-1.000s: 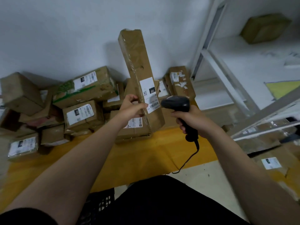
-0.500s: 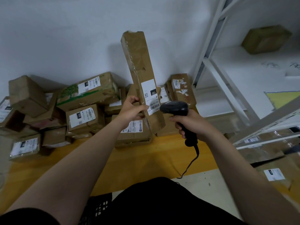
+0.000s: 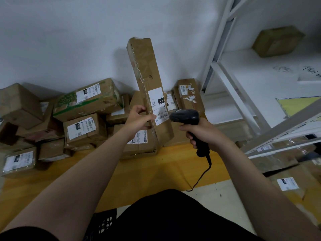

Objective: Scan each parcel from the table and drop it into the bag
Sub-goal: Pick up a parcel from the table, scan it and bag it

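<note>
My left hand (image 3: 139, 118) grips the lower left edge of a long, narrow brown parcel (image 3: 145, 66), held nearly upright above the table. Its white label (image 3: 159, 106) reads 150 and faces me. My right hand (image 3: 202, 132) holds a black barcode scanner (image 3: 185, 115) by its handle, with the scanner's head pointing at the label's barcode from just to the right. A black cable hangs from the scanner down to the floor. Several more brown parcels (image 3: 83, 127) lie piled on the yellow table (image 3: 142, 174) against the white wall. No bag is in view.
A white metal shelving rack (image 3: 231, 87) stands at the right with a brown box (image 3: 276, 41) on its shelf. More parcels (image 3: 288, 185) lie low at the right. A black perforated crate (image 3: 104, 223) sits near my lap.
The long parcel and my left hand stayed nearly still. The scanner's head has closed in on the label's barcode. The camera tilted a little, shifting the pile lower in view.
</note>
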